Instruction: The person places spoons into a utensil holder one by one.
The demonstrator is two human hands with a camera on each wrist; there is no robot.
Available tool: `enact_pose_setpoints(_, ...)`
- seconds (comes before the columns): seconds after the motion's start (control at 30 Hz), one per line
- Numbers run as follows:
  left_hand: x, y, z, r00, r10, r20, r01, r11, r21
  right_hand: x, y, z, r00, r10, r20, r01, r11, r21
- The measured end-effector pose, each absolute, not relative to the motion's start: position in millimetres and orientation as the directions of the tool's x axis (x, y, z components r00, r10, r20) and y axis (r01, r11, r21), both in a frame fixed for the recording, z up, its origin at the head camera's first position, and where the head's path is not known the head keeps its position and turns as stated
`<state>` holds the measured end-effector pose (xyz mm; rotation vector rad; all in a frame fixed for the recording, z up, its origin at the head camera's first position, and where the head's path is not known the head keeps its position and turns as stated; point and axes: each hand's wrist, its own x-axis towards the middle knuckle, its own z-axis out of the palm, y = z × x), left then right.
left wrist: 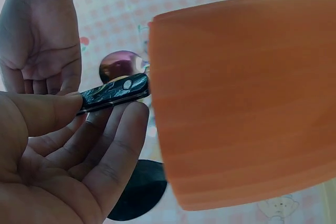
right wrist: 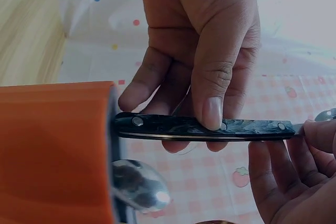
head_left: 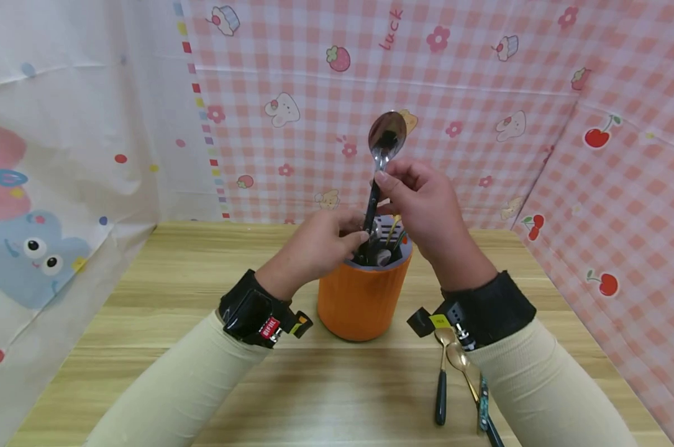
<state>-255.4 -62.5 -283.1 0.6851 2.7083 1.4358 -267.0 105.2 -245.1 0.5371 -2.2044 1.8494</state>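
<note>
A large silver spoon (head_left: pixel 386 133) with a dark marbled handle (right wrist: pixel 252 128) stands nearly upright, bowl up, over the orange utensil holder (head_left: pixel 363 304). With thumb and fingers, my left hand (head_left: pixel 322 243) pinches the handle low, close to the holder's rim. Higher up, my right hand (head_left: pixel 426 208) pinches the spoon at its neck, just below the bowl. In the right wrist view, the handle's end sits right at the holder's opening. Other utensils are inside the holder, among them a silver spoon (right wrist: pixel 142 184) whose bowl pokes out.
On the wooden table (head_left: pixel 247 385), below my right forearm, lie a gold spoon with a black handle (head_left: pixel 440 397), another gold spoon (head_left: pixel 463 366) and a piece with a teal marbled handle (head_left: pixel 484 403). Pink checked cloth (head_left: pixel 314 143) hangs behind the holder.
</note>
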Motion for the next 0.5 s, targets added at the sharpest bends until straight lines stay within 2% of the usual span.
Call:
enact_pose_setpoints(0.27, -259, -66, -293, -0.901, 0.382, 0.207, 0.396, 0.527, 0.752, -268, 106, -256, -0.912, -0.153, 0.379, -0.397, 0.103, -0.912)
enact_pose_setpoints(0.5, -259, -67, -297, -0.904, 0.374, 0.205, 0.388, 0.52, 0.761, -268, 107, -267, -0.921, -0.163, 0.355, -0.376, 0.123, -0.918)
